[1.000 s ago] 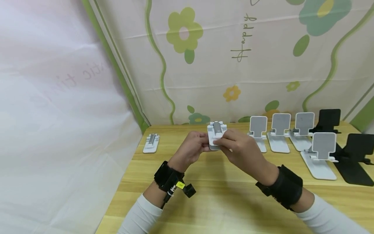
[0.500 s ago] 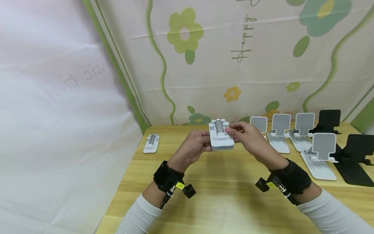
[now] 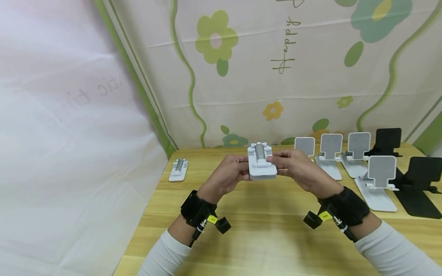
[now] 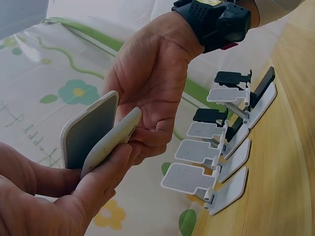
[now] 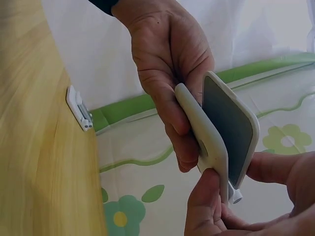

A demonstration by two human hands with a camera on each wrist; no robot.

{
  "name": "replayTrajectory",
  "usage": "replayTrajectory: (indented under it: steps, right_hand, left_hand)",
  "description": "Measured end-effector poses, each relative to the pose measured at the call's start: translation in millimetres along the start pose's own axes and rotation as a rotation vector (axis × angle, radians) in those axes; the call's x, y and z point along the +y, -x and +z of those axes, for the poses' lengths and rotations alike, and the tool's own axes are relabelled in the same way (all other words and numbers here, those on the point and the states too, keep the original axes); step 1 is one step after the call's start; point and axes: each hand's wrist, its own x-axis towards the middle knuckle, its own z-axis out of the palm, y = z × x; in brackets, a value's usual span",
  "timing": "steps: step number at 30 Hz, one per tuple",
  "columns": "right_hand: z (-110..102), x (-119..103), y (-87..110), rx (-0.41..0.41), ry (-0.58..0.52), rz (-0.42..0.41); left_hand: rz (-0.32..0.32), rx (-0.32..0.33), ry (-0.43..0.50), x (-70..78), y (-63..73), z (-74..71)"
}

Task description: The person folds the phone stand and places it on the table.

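Between both hands, above the wooden table, is a white phone stand (image 3: 263, 170) with a grey hinge arm facing up. My left hand (image 3: 226, 174) grips its left edge, fingers underneath. From the right, my right hand (image 3: 304, 168) holds the other side, its thumb by the hinge arm. Both wrist views show the stand partly unfolded: the grey-padded plate (image 5: 230, 130) stands at an angle from the white base (image 5: 204, 128), with a wedge-shaped gap between them. In the left wrist view, fingers of both hands are on the base (image 4: 109, 143).
A folded white phone stand (image 3: 178, 170) lies at the table's left edge. To the right stand several unfolded ones, white (image 3: 331, 147) and black (image 3: 425, 174), close together. A flower-printed cloth (image 3: 241, 84) hangs behind the table (image 3: 262, 237).
My right hand has shifted from the stand's front and top to its right edge, its wrist turning outward. The stand has tilted slightly; my left hand keeps its grip.
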Motion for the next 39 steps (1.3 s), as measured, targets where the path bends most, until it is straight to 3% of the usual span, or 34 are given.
replayTrajectory:
  steps: [8,12,25,28,30,36,39]
  right_hand:
    - [-4,4,1.5,-0.019,-0.032,-0.020]
    - [-5,4,1.9,-0.032,-0.032,-0.039]
    - [-3,7,-0.2,0.007,-0.033,-0.007]
    - [-2,8,-0.5,0.007,-0.035,-0.013]
    - [-1,9,-0.9,0.013,-0.042,-0.018]
    - [5,11,-3.2,0.020,-0.069,-0.041]
    - [8,12,-4.1,0.018,-0.063,-0.040]
  left_hand:
    - [0.020,-0.021,0.119,0.5,-0.4,-1.1]
    - [0.030,-0.026,0.086,2.2,0.3,0.0]
    - [-0.042,0.028,-0.027,1.0,-3.0,3.2]
    - [-0.030,0.077,-0.146,2.5,-3.1,7.4]
    - [-0.004,0.116,-0.286,4.6,-2.7,11.7]
    - [0.164,0.157,-0.785,9.2,-0.3,25.5]
    - [0.245,0.164,-0.938,9.8,0.3,30.0]
